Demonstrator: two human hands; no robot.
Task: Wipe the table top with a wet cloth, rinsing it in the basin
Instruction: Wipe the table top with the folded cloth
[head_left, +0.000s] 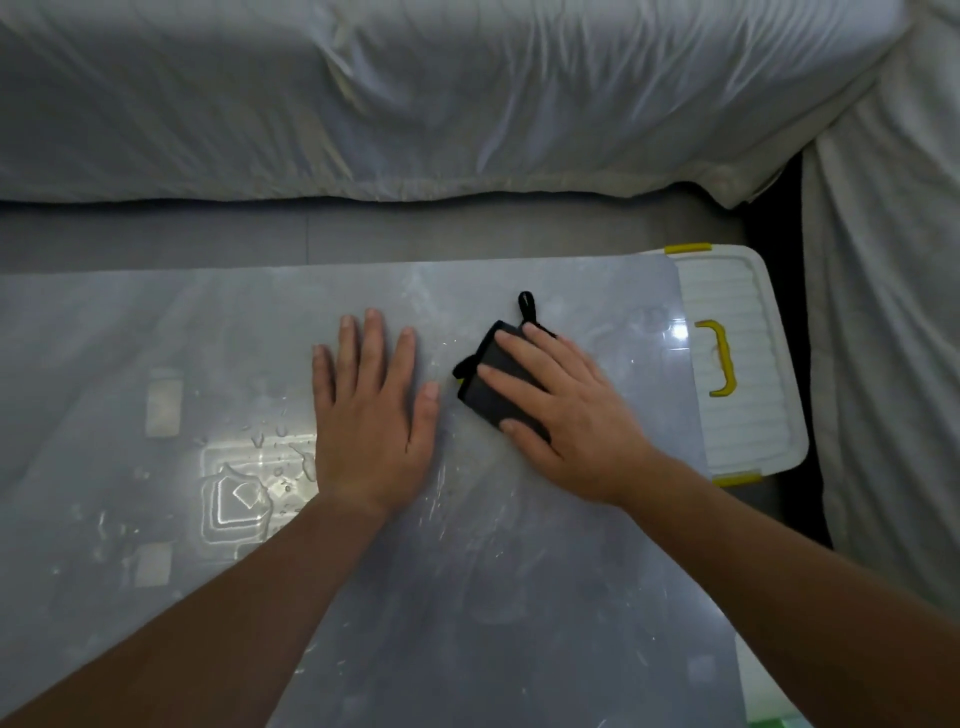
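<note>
Head view of a person's two hands on a wet bench (519, 597), whose top is a glossy, translucent grey sheet. The left hand (371, 410) lies palm down on the bare surface near the middle, fingers straight and close together, holding nothing. The right hand (566, 415) lies just beside it to the right, the two hands apart and not touching; its fingers are spread and nearly straight, pressing flat on a folded dark cloth (488, 387) rather than curling round it. The cloth rests on the bench top under the right fingers, between the two hands and towards the far edge, with a thin black loop (526, 306) sticking out from its far corner. Water droplets (280, 467) and smeared streaks lie on the surface left of the left hand, where a bright reflection falls. At the right end the bench overlaps a white ribbed storage box lid (737, 312) with a yellow handle (719, 358) and yellow clips. Beyond the far edge runs a strip of grey floor (363, 234), then a bed (415, 104) covered in rumpled white sheets.
</note>
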